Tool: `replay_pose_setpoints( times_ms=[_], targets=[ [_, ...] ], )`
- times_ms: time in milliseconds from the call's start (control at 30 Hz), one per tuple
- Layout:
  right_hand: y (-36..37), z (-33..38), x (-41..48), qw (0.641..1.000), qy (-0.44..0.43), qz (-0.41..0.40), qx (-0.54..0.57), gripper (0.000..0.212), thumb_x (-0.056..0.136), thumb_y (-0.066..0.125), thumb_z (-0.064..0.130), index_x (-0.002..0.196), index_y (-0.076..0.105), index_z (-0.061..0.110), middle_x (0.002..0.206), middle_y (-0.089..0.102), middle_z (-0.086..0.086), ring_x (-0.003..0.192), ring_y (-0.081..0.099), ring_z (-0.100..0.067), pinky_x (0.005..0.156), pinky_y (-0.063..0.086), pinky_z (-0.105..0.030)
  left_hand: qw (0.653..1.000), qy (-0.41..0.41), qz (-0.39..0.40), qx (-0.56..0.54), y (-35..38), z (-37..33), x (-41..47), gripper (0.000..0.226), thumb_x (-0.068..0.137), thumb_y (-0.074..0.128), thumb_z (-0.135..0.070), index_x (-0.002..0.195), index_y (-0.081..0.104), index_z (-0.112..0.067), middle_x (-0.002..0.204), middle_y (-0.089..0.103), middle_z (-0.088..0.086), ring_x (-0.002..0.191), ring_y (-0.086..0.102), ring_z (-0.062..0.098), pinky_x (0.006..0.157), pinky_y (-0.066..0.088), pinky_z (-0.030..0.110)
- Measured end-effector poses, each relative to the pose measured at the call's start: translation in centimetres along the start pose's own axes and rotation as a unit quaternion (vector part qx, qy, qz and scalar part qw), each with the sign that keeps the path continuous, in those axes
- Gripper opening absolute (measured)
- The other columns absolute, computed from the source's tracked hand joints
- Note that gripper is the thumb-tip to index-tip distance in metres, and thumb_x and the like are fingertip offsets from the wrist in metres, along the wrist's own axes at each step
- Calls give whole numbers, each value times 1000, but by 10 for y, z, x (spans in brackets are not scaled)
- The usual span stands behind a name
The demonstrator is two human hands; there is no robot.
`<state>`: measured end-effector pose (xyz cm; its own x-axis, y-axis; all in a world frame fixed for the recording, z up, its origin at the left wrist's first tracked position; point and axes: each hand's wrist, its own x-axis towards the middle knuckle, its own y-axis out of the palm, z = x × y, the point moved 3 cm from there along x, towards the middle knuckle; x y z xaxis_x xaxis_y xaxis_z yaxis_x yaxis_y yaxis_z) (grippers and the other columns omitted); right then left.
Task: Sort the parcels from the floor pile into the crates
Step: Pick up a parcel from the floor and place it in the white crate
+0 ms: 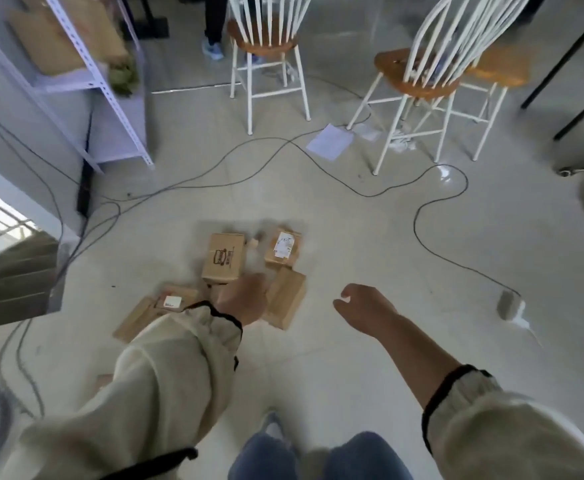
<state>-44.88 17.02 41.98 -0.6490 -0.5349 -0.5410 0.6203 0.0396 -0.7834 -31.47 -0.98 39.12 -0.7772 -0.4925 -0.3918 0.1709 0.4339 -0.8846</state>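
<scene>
A pile of brown cardboard parcels lies on the floor in front of me. It includes a large box with a dark printed logo [223, 258], a box with a white shipping label [282, 249], a plain box [285, 299], a flat parcel with a small white label [176, 299] and another flat one [133, 320]. My left hand [243, 299] is down on the pile between the logo box and the plain box; its fingers are hidden behind it. My right hand [363, 306] hovers to the right of the pile, fingers loosely curled, holding nothing. No crate is in view.
Black cables [418, 216] snake across the floor around the pile. Two white chairs with wooden seats [266, 43] [418, 77] stand at the back, a metal shelf [110, 109] at back left, stairs [13, 271] at left. A paper sheet [330, 142] and a grey adapter [507, 304] lie on the floor.
</scene>
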Motion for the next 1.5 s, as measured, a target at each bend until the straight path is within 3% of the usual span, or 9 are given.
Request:
replay_pose_setpoints(
  times_ms=[167, 300, 500, 600, 833, 967, 1133, 1367, 1500],
  targets=[
    [107, -40, 157, 999, -10, -2, 42, 39, 90, 46, 39, 124, 55, 22, 121, 60, 2, 106, 59, -21, 78, 43, -27, 997, 27, -27, 63, 137, 46, 125, 14, 86, 55, -31, 95, 57, -21, 87, 63, -2, 79, 62, 21, 58, 36, 29],
    [223, -88, 300, 953, 70, -19, 295, 32, 86, 55, 27, 113, 62, 12, 102, 67, -5, 86, 64, -22, 69, 48, -30, 996, -10, -75, -37, 271, 109, 224, 31, 86, 56, -37, 114, 58, -22, 101, 62, -5, 86, 60, 17, 71, 49, 31],
    [359, -105, 445, 936, 47, 8, 347, 71, 84, 54, 57, 138, 38, 13, 122, 54, -6, 104, 57, -26, 78, 51, -32, 984, -116, -91, -97, 418, 185, 312, 33, 96, 43, -36, 122, 53, -17, 110, 64, 6, 96, 62, 25, 80, 50, 35],
    [386, -102, 462, 922, 52, 58, 380, 84, 82, 51, 65, 143, 30, 12, 138, 46, -9, 117, 53, -30, 97, 47, -45, 977, -113, -118, -140, 442, 195, 318, 29, 98, 37, -41, 108, 56, -22, 93, 65, 1, 90, 63, 23, 79, 49, 35],
    [408, -124, 463, 877, 44, 83, 471, 55, 87, 66, 31, 132, 41, 11, 116, 57, -5, 99, 62, -23, 82, 55, -34, 979, -60, -102, -166, 452, 167, 330, 28, 95, 44, -45, 89, 59, -22, 74, 60, -5, 67, 60, 12, 65, 53, 33],
    [394, -148, 481, 865, 42, 104, 489, 47, 86, 67, 19, 127, 46, 11, 106, 61, -5, 90, 66, -23, 66, 56, -29, 933, -84, -140, -319, 458, 176, 351, 35, 97, 42, -43, 73, 58, -23, 59, 55, -6, 56, 56, 13, 60, 50, 43],
    [396, -193, 473, 874, 112, 76, 467, 45, 89, 62, 10, 131, 46, 10, 100, 63, -10, 81, 67, -25, 64, 55, -31, 937, -95, -43, -334, 497, 170, 358, 21, 96, 45, -44, 99, 58, -27, 85, 63, -4, 76, 61, 15, 70, 51, 35],
    [404, -231, 481, 884, 173, 83, 425, 50, 90, 43, -14, 137, 41, 1, 120, 57, -25, 86, 62, -36, 84, 54, -39, 945, -34, 50, -321, 510, 126, 367, 56, 84, 40, -68, 117, 54, -26, 107, 64, -6, 97, 61, 12, 88, 52, 37],
    [422, -235, 473, 852, 174, 124, 478, 43, 91, 33, -13, 127, 52, 0, 116, 64, -13, 101, 65, -23, 75, 56, -28, 977, -29, 14, -209, 516, 106, 359, 44, 90, 37, -63, 114, 44, -27, 97, 57, -10, 84, 56, 8, 71, 48, 31]
  ],
)
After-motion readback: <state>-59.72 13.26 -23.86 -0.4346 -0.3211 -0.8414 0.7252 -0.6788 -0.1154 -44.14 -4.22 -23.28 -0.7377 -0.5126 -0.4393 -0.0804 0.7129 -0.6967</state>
